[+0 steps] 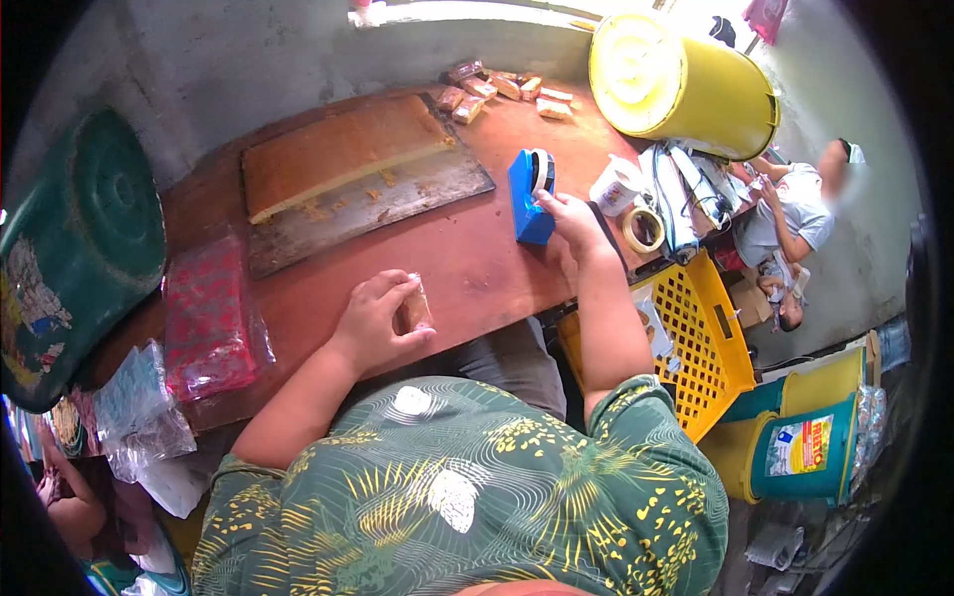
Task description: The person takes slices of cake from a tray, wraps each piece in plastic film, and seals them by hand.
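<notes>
My left hand [376, 323] is closed round a small wrapped cake piece [418, 306] near the table's front edge. At the blue tape dispenser [532, 204], my right hand [568, 219] has its fingers at the tape roll [542, 171]; whether a strip of tape is between them is too small to tell. A large slab of brown cake [348, 149] lies on a dark tray [373, 211], with crumbs along its cut side. Several wrapped pieces [479, 88] are heaped at the back of the table.
Red printed plastic wrappers [207, 318] lie at the left, beside a green bin [89, 238]. A yellow bucket [676, 84] lies at the back right, near a masking tape roll [643, 229]. A yellow crate [701, 343] stands right of my legs. Other people [795, 214] are farther right.
</notes>
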A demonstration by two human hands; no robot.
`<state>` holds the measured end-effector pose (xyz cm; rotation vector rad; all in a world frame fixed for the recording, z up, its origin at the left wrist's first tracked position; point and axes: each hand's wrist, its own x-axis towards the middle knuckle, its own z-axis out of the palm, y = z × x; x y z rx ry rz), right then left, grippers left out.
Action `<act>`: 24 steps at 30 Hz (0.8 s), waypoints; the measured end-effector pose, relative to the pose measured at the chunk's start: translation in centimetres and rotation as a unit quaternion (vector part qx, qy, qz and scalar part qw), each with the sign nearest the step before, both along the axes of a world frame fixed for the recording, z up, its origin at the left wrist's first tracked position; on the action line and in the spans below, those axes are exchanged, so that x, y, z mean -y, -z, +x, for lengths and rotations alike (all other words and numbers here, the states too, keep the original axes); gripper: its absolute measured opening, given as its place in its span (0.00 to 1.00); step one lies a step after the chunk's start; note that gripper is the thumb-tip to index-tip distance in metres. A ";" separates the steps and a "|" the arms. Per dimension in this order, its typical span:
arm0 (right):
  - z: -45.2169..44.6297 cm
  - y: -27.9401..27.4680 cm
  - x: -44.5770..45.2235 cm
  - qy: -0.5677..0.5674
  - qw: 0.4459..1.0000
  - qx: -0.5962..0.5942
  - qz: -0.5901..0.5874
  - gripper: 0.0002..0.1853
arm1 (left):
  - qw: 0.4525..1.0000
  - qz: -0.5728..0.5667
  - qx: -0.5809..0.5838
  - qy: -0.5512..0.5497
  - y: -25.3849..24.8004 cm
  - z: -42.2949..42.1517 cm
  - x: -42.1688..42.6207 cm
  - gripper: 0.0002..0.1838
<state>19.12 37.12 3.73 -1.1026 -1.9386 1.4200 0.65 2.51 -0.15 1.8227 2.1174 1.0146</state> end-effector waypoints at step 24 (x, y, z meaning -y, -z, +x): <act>-3.8 4.3 19.0 -0.287 0.940 -0.040 0.177 0.12 | 0.993 0.109 -0.031 -0.021 0.3 -0.3 0.9 0.38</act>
